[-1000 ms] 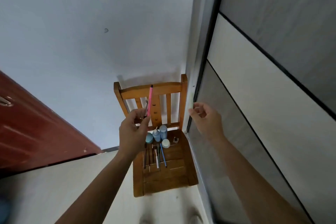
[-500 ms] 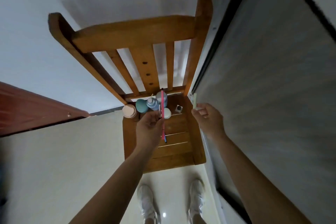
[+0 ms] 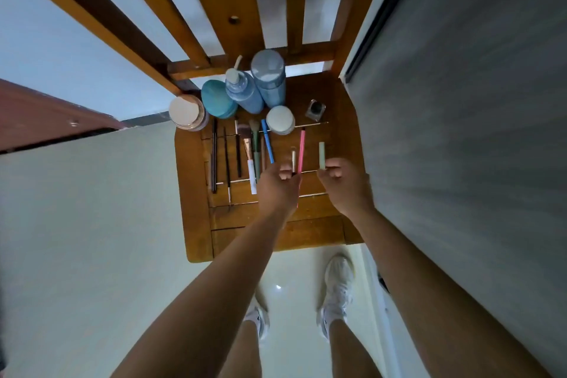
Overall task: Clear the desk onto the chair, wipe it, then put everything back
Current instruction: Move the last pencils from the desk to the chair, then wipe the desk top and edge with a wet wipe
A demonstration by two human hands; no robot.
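Observation:
I look straight down on a wooden chair [image 3: 196,199]. My left hand [image 3: 280,190] pinches a pink pen [image 3: 301,150] and a short rose-gold stick [image 3: 293,159] just above the seat. To its right my right hand [image 3: 345,186] pinches a pale green tube [image 3: 322,155]. At the back of the seat stand two blue bottles [image 3: 245,92], a teal jar [image 3: 216,98], a pink jar with a white lid [image 3: 186,112], a small white-lidded jar [image 3: 280,120] and a small dark glass pot [image 3: 316,109]. Several makeup brushes and pencils [image 3: 237,156] lie in a row on the left half.
A grey panel [image 3: 460,132] stands close along the chair's right side. A reddish-brown door [image 3: 46,120] is at the left. Pale floor tiles [image 3: 92,224] surround the chair, with my white shoes [image 3: 337,288] below it.
The camera has dropped much closer over the chair. Both hands have come down from chest height to just above the seat, carrying the pink pen and the green tube.

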